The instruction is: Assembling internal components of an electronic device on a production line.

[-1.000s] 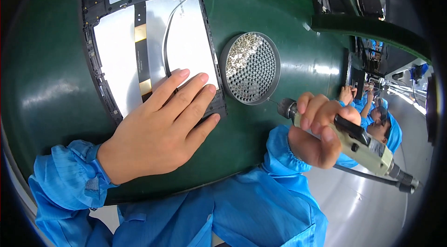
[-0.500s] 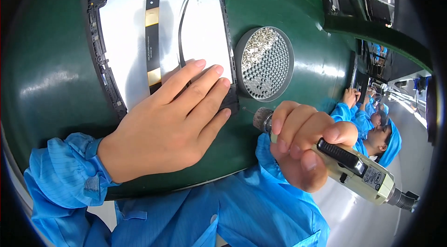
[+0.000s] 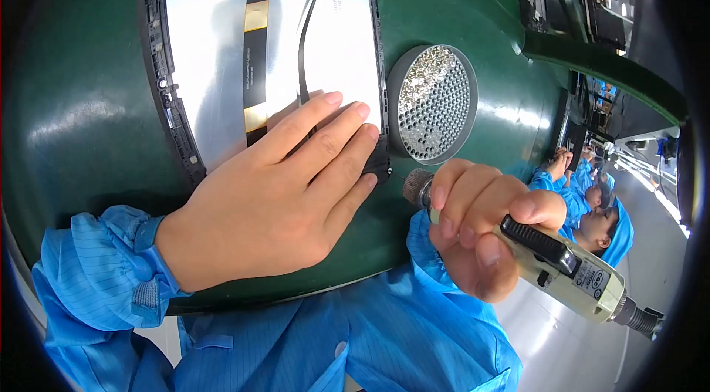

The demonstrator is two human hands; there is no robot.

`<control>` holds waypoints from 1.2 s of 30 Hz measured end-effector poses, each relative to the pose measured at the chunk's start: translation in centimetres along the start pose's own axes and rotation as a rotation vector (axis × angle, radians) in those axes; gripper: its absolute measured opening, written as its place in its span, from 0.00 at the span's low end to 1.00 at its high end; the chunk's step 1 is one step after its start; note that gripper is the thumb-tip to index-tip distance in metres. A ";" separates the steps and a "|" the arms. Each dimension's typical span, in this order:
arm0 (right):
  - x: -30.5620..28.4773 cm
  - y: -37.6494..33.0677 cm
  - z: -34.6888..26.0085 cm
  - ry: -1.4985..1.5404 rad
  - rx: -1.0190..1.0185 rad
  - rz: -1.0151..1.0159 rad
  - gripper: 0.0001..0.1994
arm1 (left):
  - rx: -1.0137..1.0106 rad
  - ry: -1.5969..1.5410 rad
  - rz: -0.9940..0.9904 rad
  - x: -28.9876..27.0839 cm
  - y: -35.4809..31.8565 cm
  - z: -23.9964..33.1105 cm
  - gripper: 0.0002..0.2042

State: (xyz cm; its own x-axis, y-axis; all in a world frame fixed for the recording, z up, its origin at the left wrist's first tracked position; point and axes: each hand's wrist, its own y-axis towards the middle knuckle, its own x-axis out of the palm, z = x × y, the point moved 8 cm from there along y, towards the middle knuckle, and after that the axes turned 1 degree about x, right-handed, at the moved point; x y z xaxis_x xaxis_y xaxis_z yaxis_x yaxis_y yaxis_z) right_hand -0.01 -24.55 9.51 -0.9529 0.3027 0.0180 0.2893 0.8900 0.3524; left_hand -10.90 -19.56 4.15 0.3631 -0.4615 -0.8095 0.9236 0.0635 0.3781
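My left hand [image 3: 270, 192] lies flat with its fingers spread over the lower right part of a tablet's inner frame [image 3: 175, 107]. The frame has a black rim, silver metal plates, a dark flat ribbon strip [image 3: 255, 59] with gold patches, and a thin black cable [image 3: 302, 52]. My right hand [image 3: 477, 222] is wrapped round a cream electric screwdriver [image 3: 584, 288] with a black lever and a knurled metal nose. Its nose points left, close to the frame's lower right corner. The thin bit is hard to make out, so I cannot tell whether it touches.
A round grey screw tray [image 3: 472, 107] stands right of the frame, with many small screws [image 3: 429, 70] heaped at its far side. Everything rests on a green work surface [image 3: 81, 140]. A green rail [image 3: 606, 70] runs at the far right, with people in blue workwear [image 3: 621, 233] beyond.
The frame and screw tray sit slightly further right in the picture, as does the background. My left fingers have shifted right with the frame. The screwdriver's nose is now nearer the frame's corner.
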 end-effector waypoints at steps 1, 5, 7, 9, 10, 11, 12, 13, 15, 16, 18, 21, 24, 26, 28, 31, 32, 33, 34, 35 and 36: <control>0.1 0.0 0.0 0.007 0.000 -0.001 0.17 | -0.004 0.007 -0.004 -0.1 -0.1 0.1 0.14; -0.1 0.0 0.0 0.001 0.006 -0.004 0.17 | 0.005 0.008 -0.002 -0.1 -0.1 0.0 0.13; -0.5 -0.2 0.0 0.035 -0.031 -0.014 0.20 | 0.016 0.002 0.003 0.1 0.1 -0.1 0.13; -0.2 -0.1 0.0 0.011 -0.012 -0.006 0.18 | 0.016 0.003 0.002 0.2 0.1 -0.1 0.13; -0.2 -0.1 0.1 -0.015 0.006 0.003 0.16 | 0.018 0.002 0.002 0.2 0.1 -0.1 0.13; 0.0 -0.1 0.1 -0.008 0.006 -0.002 0.16 | 0.011 0.007 0.001 0.1 0.0 -0.1 0.13; 0.1 -0.1 0.1 -0.008 0.007 -0.006 0.16 | 0.005 0.011 0.000 0.0 -0.1 0.0 0.13; 0.2 -0.1 0.1 -0.009 0.007 -0.009 0.16 | -0.001 0.014 0.001 -0.1 -0.2 0.0 0.13; 0.3 0.1 0.1 -0.014 0.015 -0.012 0.15 | 0.001 0.007 0.006 -0.1 -0.1 -0.1 0.13; 0.4 0.1 0.1 -0.015 0.021 -0.016 0.15 | 0.003 0.004 0.010 -0.1 -0.1 -0.1 0.13; 0.3 0.1 0.2 -0.016 0.021 -0.002 0.15 | 0.004 0.003 0.012 -0.1 0.0 0.0 0.13; 0.3 -0.1 0.4 -0.006 0.007 0.007 0.15 | 0.002 0.005 0.016 -0.1 -0.1 0.1 0.13; 0.4 -0.3 0.6 -0.019 -0.015 0.008 0.15 | 0.027 0.013 0.026 0.2 -0.1 0.0 0.13; 0.2 -0.4 0.4 -0.032 -0.029 0.006 0.15 | 0.025 -0.009 -0.014 0.4 0.0 -0.1 0.13; -1.3 -0.5 -0.4 0.011 -0.052 0.095 0.16 | 0.021 0.001 -0.018 -0.1 0.0 0.0 0.14; -5.4 -0.9 -1.7 -0.058 -0.103 0.184 0.18 | 0.021 0.004 -0.039 -0.1 0.1 0.3 0.14; -6.8 -1.5 -1.6 -0.045 -0.101 0.355 0.18 | 0.019 0.010 -0.061 0.0 0.1 0.3 0.14; -7.4 -1.6 -1.2 -0.045 -0.082 0.390 0.18 | 0.029 0.009 -0.061 -0.1 0.1 0.4 0.14; -7.6 -1.6 -0.8 -0.033 -0.062 0.396 0.18 | 0.017 0.008 -0.072 -0.1 0.2 0.3 0.14; -7.7 -1.6 -0.4 -0.023 -0.041 0.406 0.18 | 0.009 0.005 -0.084 0.0 0.2 0.2 0.14; -7.7 -1.7 0.1 0.018 -0.040 0.393 0.18 | 0.013 -0.001 -0.082 0.0 0.4 0.1 0.14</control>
State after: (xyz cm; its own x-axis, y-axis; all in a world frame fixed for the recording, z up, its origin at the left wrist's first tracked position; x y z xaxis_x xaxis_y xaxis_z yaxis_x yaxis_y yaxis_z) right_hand 6.90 -28.34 8.69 -0.7719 0.6111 0.1753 0.6289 0.6936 0.3513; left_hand -10.57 -19.66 4.31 0.2859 -0.4657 -0.8375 0.9487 0.0141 0.3160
